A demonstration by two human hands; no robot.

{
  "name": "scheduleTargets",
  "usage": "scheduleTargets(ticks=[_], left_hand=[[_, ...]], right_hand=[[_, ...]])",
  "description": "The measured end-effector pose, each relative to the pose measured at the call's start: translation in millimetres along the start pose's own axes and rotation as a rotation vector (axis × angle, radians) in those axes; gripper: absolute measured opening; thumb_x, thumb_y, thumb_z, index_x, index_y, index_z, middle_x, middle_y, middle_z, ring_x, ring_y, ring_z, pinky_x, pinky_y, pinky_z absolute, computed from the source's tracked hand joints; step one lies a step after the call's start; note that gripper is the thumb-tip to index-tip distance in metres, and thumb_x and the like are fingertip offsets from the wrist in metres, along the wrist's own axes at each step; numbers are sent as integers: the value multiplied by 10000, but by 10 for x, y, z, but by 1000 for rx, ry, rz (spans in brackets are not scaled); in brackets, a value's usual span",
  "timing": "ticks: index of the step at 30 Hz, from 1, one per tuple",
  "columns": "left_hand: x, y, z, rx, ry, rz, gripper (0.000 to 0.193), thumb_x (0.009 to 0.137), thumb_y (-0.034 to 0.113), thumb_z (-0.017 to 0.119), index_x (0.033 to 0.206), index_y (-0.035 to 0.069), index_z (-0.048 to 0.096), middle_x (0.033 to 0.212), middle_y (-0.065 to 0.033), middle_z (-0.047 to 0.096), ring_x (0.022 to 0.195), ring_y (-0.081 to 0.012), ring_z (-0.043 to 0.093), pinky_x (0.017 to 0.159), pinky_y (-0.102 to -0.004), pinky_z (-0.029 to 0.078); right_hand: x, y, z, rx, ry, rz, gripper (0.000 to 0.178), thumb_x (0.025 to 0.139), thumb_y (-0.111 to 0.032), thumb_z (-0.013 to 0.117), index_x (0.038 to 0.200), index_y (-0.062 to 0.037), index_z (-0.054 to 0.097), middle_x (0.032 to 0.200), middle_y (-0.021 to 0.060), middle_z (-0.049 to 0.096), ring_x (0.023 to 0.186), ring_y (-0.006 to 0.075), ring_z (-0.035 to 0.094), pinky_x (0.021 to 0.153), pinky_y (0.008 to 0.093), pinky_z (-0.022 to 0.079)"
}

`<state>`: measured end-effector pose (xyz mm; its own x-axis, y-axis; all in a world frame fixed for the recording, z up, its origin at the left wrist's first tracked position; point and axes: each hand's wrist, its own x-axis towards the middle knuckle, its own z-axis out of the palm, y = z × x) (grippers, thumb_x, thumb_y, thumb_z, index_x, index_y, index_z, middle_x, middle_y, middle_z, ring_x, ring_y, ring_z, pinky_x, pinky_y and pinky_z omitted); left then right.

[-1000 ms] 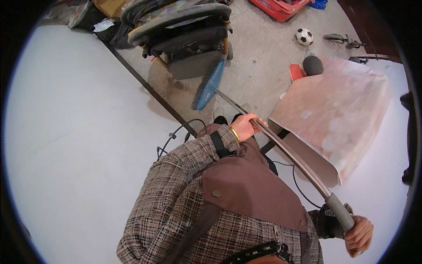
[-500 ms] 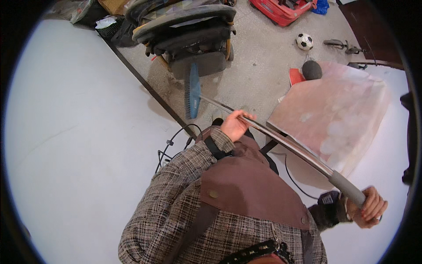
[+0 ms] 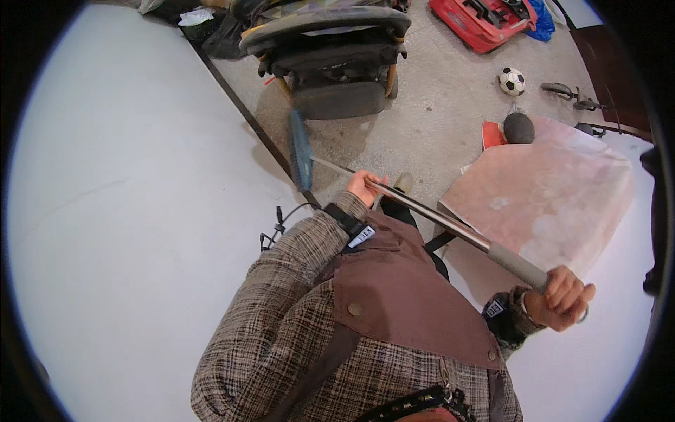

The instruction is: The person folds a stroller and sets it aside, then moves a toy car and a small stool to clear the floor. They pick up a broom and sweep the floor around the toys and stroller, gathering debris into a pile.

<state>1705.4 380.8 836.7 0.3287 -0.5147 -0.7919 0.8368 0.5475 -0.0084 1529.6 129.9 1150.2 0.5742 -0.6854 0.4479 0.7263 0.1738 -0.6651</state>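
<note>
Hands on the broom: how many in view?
2: the left hand is on the metal pole, nearer the blue head; the right hand holds the grey grip at the other end.

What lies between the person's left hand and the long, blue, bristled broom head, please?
In the head view, the thin section of the silver metal pole spans from the left hand to the broom head, above speckled grey floor.
</note>
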Motion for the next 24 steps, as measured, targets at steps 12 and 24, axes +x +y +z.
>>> scheduleTargets(ticks=[12, 24], left_hand=[[218, -802, 777, 75, -231, -308, 227, 921, 125, 466, 757, -21, 525, 847, -172, 600, 958, -328, 581, 946, -438, 457], [-12, -671, 656, 80, -332, -258, 220, 949, 130, 424, 798, -6, 508, 871, -153, 585, 908, -290, 598, 900, -466, 490]], right_hand=[[232, -1174, 102, -165, -41, -128, 357, 813, -113, 536, 573, -181, 281, 423, -77, 394, 353, 45, 335, 509, 179, 338], [276, -1089, -173, -203, 69, -224, 308, 843, -96, 524, 626, -162, 315, 423, -59, 392, 345, 44, 336, 455, 173, 348]])
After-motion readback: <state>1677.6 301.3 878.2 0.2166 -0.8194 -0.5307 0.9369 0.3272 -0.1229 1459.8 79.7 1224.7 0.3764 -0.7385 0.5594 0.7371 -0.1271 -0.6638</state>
